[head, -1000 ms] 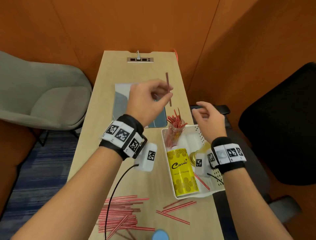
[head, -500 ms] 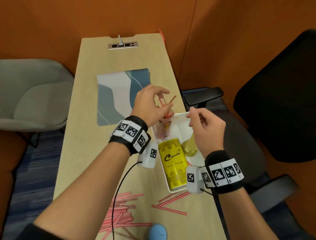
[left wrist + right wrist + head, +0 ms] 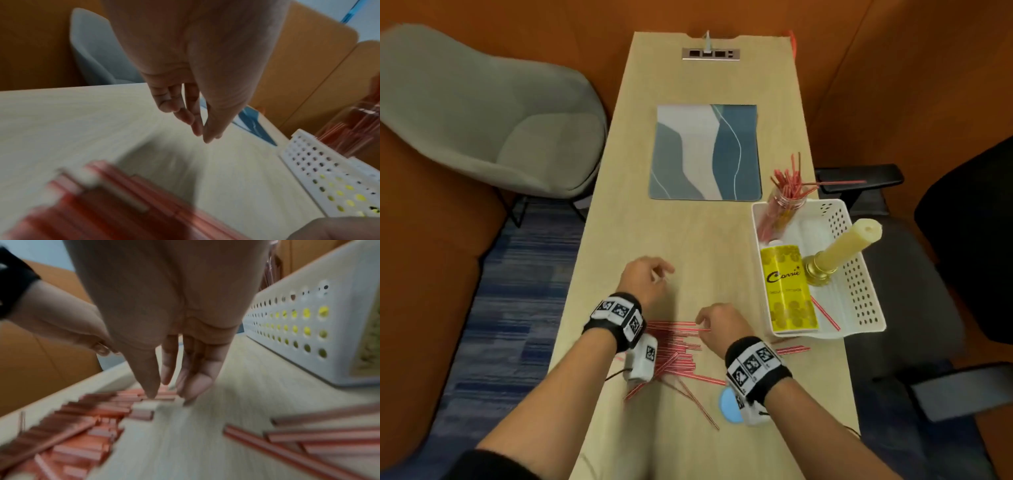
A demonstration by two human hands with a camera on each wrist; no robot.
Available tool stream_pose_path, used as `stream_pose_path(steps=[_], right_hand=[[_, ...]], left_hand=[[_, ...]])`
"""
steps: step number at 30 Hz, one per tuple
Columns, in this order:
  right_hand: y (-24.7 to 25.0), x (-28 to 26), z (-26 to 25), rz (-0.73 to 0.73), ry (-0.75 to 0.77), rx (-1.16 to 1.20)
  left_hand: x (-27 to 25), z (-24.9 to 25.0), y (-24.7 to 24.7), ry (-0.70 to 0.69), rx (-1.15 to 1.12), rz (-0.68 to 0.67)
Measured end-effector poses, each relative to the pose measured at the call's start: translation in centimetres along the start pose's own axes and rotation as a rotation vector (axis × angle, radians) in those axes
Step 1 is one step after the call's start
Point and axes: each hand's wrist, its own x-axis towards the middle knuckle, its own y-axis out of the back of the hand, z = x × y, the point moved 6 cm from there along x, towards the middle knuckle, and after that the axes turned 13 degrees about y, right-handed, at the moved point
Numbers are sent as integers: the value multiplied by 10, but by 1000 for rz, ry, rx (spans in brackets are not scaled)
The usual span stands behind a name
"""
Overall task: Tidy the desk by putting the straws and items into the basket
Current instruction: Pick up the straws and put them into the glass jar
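A pile of red striped straws (image 3: 674, 353) (image 3: 92, 418) (image 3: 102, 203) lies on the near part of the desk. My right hand (image 3: 700, 323) (image 3: 168, 394) reaches down onto its far right end, thumb and fingertips touching straws. My left hand (image 3: 661, 274) (image 3: 202, 136) hovers just beyond the pile, fingers relaxed and holding nothing. The white perforated basket (image 3: 873, 274) (image 3: 308, 159) (image 3: 308, 321) stands at the right edge. It holds a jar of straws (image 3: 784, 205), a yellow box (image 3: 787, 291), a candle (image 3: 842, 246) and a loose straw. Both wrist views are blurred.
A few loose straws (image 3: 791, 349) (image 3: 308, 434) lie between the pile and the basket. A blue round object (image 3: 729, 407) sits under my right wrist. A blue-grey mat (image 3: 705, 154) lies mid-desk, with a socket strip (image 3: 710, 53) at the far end. Chairs flank the desk.
Both hands came back from the jar and basket to the near straw pile. The left hand no longer holds the straw it pinched earlier. The head view has swung towards the near desk.
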Motion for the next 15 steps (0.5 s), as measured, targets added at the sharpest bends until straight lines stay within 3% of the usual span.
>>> stream_pose_path(steps=[5, 10, 15], right_hand=[[-25, -4, 10, 60, -72, -107], [-23, -10, 9, 51, -62, -184], [-5, -18, 11, 46, -102, -190]], left_hand=[[-15, -75, -13, 145, 78, -70], [-23, -85, -26, 87, 133, -167], [-18, -82, -32, 37, 177, -136]])
